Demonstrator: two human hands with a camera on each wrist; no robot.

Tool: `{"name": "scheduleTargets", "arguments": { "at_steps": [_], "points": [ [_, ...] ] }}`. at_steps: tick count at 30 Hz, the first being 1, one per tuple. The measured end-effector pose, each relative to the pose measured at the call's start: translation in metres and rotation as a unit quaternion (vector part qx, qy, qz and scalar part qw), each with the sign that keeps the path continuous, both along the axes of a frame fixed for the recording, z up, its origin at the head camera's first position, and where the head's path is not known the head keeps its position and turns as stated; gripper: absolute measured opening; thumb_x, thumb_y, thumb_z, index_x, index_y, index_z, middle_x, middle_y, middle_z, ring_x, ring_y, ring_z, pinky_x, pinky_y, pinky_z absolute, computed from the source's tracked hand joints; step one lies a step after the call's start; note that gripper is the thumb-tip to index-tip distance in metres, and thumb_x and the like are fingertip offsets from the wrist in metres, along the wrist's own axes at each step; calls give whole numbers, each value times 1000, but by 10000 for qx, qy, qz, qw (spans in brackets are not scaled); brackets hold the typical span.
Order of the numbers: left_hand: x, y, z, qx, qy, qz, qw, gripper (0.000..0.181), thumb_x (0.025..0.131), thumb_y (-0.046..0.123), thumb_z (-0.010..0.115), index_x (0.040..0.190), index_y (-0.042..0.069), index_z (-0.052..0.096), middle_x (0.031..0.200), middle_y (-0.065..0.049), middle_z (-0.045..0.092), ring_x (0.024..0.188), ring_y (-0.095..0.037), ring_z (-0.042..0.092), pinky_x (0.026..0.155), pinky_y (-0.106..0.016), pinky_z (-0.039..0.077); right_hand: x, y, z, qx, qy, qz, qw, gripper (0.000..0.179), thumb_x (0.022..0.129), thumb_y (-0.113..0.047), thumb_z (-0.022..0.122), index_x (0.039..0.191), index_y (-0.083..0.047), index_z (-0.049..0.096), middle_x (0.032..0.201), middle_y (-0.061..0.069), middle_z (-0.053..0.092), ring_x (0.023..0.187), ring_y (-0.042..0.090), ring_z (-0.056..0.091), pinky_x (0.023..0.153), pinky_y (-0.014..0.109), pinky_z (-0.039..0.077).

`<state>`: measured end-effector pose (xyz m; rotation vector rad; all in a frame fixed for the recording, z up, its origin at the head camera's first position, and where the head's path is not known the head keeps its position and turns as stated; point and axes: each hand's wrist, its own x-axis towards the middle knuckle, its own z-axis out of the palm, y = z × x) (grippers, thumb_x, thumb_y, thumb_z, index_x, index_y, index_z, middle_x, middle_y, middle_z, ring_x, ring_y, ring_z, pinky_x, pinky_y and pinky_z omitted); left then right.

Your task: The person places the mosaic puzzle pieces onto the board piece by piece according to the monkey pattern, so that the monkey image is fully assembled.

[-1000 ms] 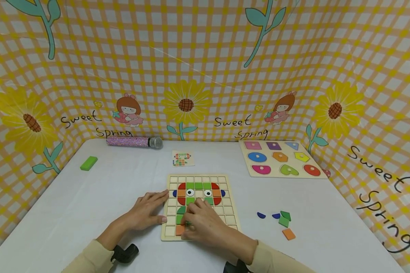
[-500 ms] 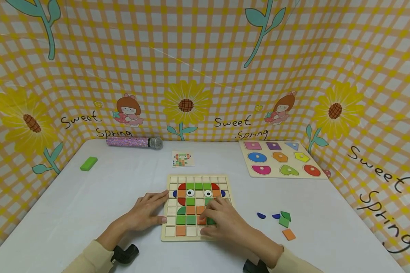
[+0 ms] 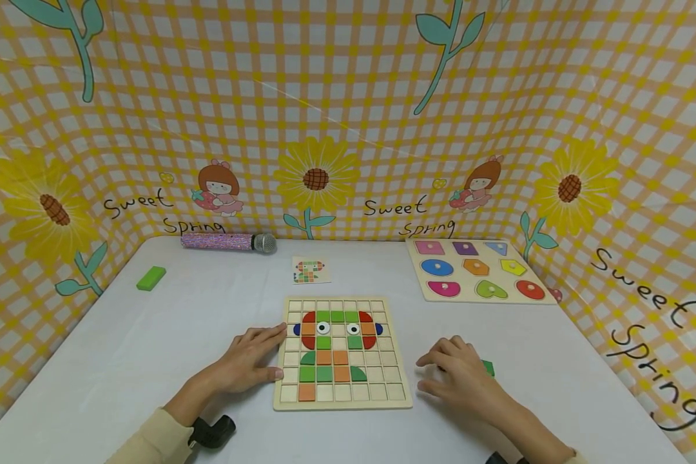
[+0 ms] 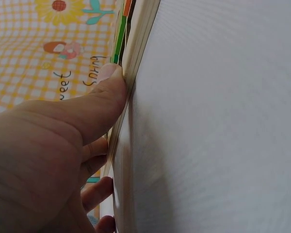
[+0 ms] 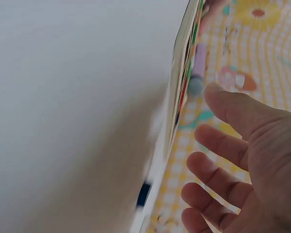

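In the head view a wooden grid board (image 3: 383, 388) lies on the table, its coloured tiles forming a figure with two round eyes. My left hand (image 3: 238, 364) touches the board's left edge with thumb and fingertips; the left wrist view shows the thumb (image 4: 109, 80) against that edge. To the right of the board my right hand (image 3: 461, 377) hovers with parted fingers and holds nothing. Just past it a green piece (image 3: 488, 368) peeks out, and the hand hides the other loose pieces. A dark blue piece (image 5: 143, 194) shows on the table in the right wrist view.
Behind the board lies a small pattern card (image 3: 310, 270). A glittery microphone (image 3: 226, 241) and a green block (image 3: 151, 278) are at the back left. A shape puzzle board (image 3: 481, 269) sits at the back right, before the checked cloth wall (image 3: 348, 129).
My right hand has moved right, off the board to the loose pieces. An orange tile and a green quarter-round now show in the lower rows. The left hand stays put.
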<state>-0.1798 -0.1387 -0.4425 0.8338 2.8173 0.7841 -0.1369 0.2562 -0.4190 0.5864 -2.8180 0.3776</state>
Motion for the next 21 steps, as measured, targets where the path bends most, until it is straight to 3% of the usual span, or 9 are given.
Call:
{"name": "scheduleTargets", "arguments": {
  "at_steps": [13,21],
  "points": [
    [-1,0,-2,29,-37,39,10000,73,86,39,65,145,6,37,155,-9,30,133,-33,32,100,-56,27,7,66,-4,296,-207,-923,9951,22,69,-31,81,87,-22,73,86,-7,59,84,14,44,70,30,33],
    [-1,0,-3,-6,-35,46,10000,74,86,40,64,145,6,36,155,-9,30,133,-34,32,99,-55,28,7,85,-9,359,-100,-1052,9938,20,68,-33,82,82,-23,72,86,-5,62,83,18,48,69,33,34]
  ]
}}
